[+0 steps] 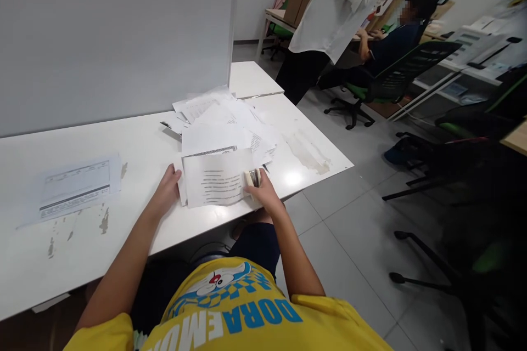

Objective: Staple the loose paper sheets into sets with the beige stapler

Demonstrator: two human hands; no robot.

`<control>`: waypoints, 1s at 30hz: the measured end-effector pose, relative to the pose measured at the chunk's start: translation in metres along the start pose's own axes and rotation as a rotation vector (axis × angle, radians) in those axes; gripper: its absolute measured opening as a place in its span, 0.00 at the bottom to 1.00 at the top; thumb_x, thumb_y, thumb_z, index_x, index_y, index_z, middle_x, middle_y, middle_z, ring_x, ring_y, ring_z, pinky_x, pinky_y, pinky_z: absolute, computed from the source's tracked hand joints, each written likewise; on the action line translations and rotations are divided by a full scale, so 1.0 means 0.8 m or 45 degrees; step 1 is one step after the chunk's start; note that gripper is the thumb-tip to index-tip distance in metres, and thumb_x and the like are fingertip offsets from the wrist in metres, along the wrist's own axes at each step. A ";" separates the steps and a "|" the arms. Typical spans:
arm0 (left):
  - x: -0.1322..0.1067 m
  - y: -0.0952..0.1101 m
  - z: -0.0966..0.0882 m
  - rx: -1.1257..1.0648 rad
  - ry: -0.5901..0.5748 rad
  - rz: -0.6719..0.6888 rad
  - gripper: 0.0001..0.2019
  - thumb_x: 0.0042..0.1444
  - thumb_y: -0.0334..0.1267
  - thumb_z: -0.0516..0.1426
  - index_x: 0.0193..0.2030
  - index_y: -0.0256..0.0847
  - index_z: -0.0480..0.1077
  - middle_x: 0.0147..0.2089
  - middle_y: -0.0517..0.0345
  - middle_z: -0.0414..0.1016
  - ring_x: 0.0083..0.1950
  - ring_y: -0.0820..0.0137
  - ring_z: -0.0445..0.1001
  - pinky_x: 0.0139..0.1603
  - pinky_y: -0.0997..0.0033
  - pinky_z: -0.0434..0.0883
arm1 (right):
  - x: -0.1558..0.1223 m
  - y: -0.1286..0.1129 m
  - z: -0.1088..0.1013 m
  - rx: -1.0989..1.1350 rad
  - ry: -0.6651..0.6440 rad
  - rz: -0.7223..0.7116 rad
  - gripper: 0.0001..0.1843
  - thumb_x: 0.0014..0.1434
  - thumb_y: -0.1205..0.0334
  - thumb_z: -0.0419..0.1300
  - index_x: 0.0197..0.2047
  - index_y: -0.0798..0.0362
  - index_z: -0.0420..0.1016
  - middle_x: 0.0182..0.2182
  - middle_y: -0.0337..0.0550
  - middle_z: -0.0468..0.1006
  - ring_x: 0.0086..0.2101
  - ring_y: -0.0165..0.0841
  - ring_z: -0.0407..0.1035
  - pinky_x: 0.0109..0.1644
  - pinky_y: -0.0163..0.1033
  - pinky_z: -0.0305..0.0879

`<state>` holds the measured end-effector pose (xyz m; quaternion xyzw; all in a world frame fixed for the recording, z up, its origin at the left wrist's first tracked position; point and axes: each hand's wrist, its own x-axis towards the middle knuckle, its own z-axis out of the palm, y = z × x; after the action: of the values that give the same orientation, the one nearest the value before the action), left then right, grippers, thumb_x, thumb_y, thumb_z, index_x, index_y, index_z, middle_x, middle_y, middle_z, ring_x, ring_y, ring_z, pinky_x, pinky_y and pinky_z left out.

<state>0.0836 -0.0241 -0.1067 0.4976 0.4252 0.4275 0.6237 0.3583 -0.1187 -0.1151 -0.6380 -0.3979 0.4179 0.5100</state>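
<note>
A printed sheet (217, 178) lies at the near edge of the white bench (135, 148), text side up, its lines too small to read. It rests on other sheets whose edges show at its left and top. The left hand (167, 191) lies on the bench at the sheet's left edge, fingers bent onto the paper's border; whether that grip pinches the paper or only rests on it cannot be told. The right hand (263, 193) closes its grip around a small pale stapler (252, 177) at the sheet's right edge; the palm hides most of the stapler's body.

Just behind, a loose pile of papers (224, 118) spreads toward the grey partition (115, 33), sheets overlapping so that no count is possible. 1 more printed page (76, 186) lies well apart to the left. Beyond the bench, a person in a white shirt (337, 11) stands, cut off at the top of the frame, beside a seated person (391, 44) in an office chair (395, 77).
</note>
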 end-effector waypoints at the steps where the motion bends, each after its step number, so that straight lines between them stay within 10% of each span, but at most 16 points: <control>1: 0.001 -0.002 0.003 0.044 0.007 -0.012 0.33 0.46 0.59 0.66 0.55 0.45 0.69 0.52 0.47 0.78 0.52 0.57 0.77 0.51 0.59 0.77 | 0.001 0.000 0.002 -0.024 0.024 0.029 0.24 0.42 0.61 0.65 0.43 0.47 0.64 0.37 0.35 0.72 0.39 0.36 0.68 0.44 0.39 0.65; 9: -0.020 -0.002 0.009 0.176 0.180 0.036 0.35 0.35 0.58 0.71 0.48 0.39 0.76 0.50 0.44 0.81 0.51 0.52 0.79 0.54 0.50 0.77 | -0.021 -0.013 0.016 -0.087 0.197 -0.107 0.21 0.45 0.62 0.62 0.43 0.46 0.63 0.39 0.38 0.69 0.40 0.34 0.67 0.47 0.40 0.66; 21: -0.110 0.015 -0.056 0.421 0.313 0.177 0.23 0.37 0.55 0.71 0.38 0.45 0.79 0.43 0.49 0.81 0.50 0.51 0.78 0.55 0.53 0.77 | -0.062 -0.017 0.061 -0.015 -0.110 -0.093 0.28 0.43 0.62 0.61 0.51 0.47 0.67 0.36 0.38 0.72 0.37 0.37 0.68 0.44 0.40 0.67; 30: -0.099 -0.004 -0.059 0.443 0.427 0.055 0.27 0.35 0.57 0.71 0.40 0.42 0.78 0.44 0.47 0.82 0.51 0.50 0.79 0.58 0.49 0.75 | -0.059 -0.026 0.067 0.015 -0.197 -0.113 0.28 0.42 0.64 0.59 0.51 0.47 0.66 0.36 0.37 0.71 0.38 0.37 0.67 0.44 0.40 0.66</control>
<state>0.0170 -0.0881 -0.1087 0.5285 0.5792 0.4377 0.4400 0.2902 -0.1420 -0.0953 -0.5825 -0.4614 0.4453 0.4995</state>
